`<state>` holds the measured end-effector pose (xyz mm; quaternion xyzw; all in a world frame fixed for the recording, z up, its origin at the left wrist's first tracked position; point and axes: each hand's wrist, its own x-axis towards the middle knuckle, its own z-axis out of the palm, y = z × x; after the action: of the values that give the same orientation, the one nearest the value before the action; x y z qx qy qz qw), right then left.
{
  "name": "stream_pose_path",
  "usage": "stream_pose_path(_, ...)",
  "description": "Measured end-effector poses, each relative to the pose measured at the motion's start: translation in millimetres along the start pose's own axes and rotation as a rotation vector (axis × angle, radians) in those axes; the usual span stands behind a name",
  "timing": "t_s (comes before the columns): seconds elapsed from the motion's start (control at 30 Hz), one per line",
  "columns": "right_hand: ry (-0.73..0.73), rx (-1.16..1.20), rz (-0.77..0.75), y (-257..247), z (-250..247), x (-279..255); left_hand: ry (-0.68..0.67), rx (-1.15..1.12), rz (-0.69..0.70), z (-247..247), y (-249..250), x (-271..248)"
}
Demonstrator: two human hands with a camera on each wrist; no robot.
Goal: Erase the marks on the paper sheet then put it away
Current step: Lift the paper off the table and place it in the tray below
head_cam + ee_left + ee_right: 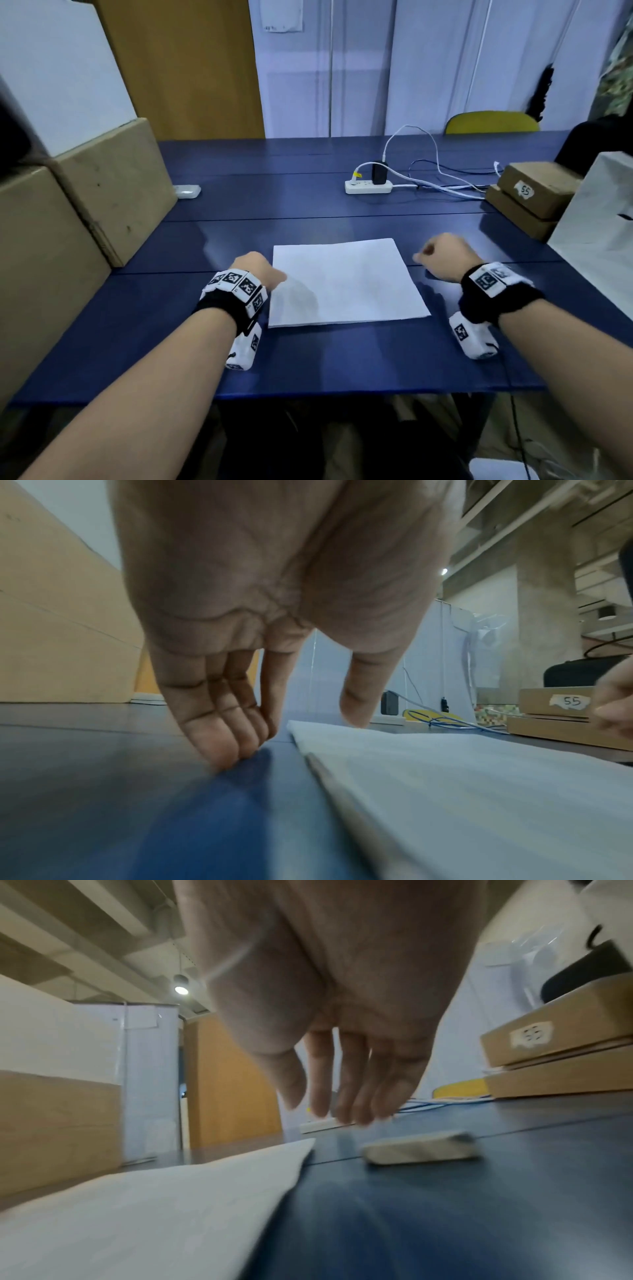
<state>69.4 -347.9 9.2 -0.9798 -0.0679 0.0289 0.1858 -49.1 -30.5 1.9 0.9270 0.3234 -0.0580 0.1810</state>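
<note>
A white paper sheet (pixel 346 282) (pixel 479 791) (pixel 154 1204) lies flat on the blue table (pixel 342 359); only faint grey traces show on it. My left hand (pixel 260 270) (pixel 298 735) is at the sheet's left edge. Its straight fingers (pixel 226 750) touch the table beside the paper and its thumb hangs over the paper's corner. My right hand (pixel 442 255) (pixel 329 1110) hovers just right of the sheet, fingers loosely extended and holding nothing. A worn whitish eraser (pixel 419 1148) lies on the table under those fingers, apart from them. In the head view the right hand hides it.
Large cardboard boxes (pixel 113 192) line the table's left side. A white power strip (pixel 368 186) with cables sits at the back middle. Stacked brown boxes (pixel 534 195) and a white bag (pixel 599 219) stand on the right. A small white object (pixel 186 191) lies at the back left.
</note>
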Motion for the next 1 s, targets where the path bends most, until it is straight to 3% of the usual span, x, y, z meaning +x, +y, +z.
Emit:
stream_pose_path(0.07, -0.121, -0.066, -0.007, -21, 13, -2, -0.022, 0.023, 0.021, 0, 13, -4)
stream_pose_path(0.27, -0.207, -0.19, 0.044, -63, 36, -2, -0.093, 0.208, 0.14, 10, 37, -7)
stream_pose_path(0.53, -0.368, 0.16, 0.183, -46, 15, 12, -0.08, 0.258, 0.198, 15, 34, -4)
stream_pose_path(0.73, -0.325, 0.252, 0.039, -15, 28, 24, -0.032, 0.233, 0.173, 16, 27, -8)
stream_pose_path(0.9, -0.313, 0.568, 0.062, 34, 33, 4, -0.045, 0.013, 0.071, 12, -2, -15)
stream_pose_path(1.0, -0.362, 0.862, 0.109, 35, 14, -49, -0.155, -0.381, 0.085, 10, -23, -21)
